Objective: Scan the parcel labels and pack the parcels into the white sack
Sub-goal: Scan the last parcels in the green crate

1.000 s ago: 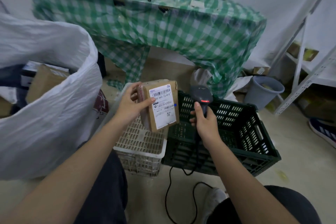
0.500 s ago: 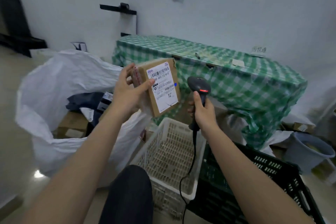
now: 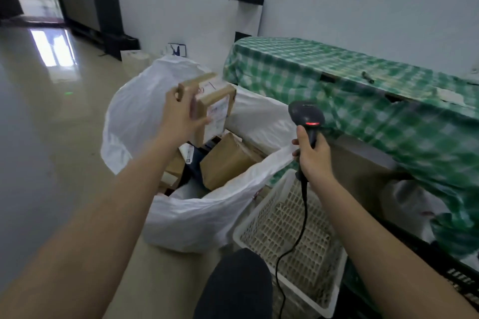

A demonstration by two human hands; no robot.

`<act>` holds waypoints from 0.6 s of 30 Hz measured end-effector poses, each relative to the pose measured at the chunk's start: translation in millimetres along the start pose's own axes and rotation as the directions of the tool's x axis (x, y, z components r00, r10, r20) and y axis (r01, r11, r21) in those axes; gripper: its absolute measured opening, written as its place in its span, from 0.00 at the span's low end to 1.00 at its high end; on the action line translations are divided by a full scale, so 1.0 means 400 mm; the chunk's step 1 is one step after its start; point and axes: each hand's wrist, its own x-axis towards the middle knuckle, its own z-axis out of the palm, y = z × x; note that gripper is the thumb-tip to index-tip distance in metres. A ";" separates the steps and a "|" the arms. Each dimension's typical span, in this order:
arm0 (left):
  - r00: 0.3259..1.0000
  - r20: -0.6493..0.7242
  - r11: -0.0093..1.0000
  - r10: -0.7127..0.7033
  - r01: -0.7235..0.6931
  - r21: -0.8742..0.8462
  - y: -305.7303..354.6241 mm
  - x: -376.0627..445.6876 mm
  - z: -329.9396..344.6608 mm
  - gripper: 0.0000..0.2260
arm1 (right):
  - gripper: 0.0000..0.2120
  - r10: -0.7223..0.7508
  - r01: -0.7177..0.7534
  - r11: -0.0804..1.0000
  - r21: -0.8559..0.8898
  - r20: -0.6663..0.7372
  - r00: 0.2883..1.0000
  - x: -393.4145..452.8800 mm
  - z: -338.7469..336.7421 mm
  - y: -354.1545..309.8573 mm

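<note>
My left hand (image 3: 181, 116) holds a brown cardboard parcel (image 3: 216, 111) with a white label, thumb across its front, in the air above the open mouth of the white sack (image 3: 207, 215). Inside the sack lie other brown parcels (image 3: 228, 160) and dark packets. My right hand (image 3: 312, 158) grips the handle of a black barcode scanner (image 3: 305, 114) just right of the sack's rim. The scanner's red light is on and its cable hangs down over the basket.
A white plastic basket (image 3: 290, 235) stands right of the sack, with a dark green crate (image 3: 453, 274) beyond it. A table under a green checked cloth (image 3: 363, 101) runs along the wall. Shiny bare floor (image 3: 39, 137) lies to the left. My knee (image 3: 233, 285) is at the bottom.
My left hand has carried the parcel left, away from the scanner, to above the sack's opening. My head has turned left, so the sack is now central. The scanner hand stayed roughly in place.
</note>
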 end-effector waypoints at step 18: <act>0.864 0.502 0.913 -0.039 -0.174 0.370 -0.045 0.018 0.218 0.30 | 0.15 0.007 -0.029 0.995 -0.094 -0.227 0.974 0.131 0.029 0.099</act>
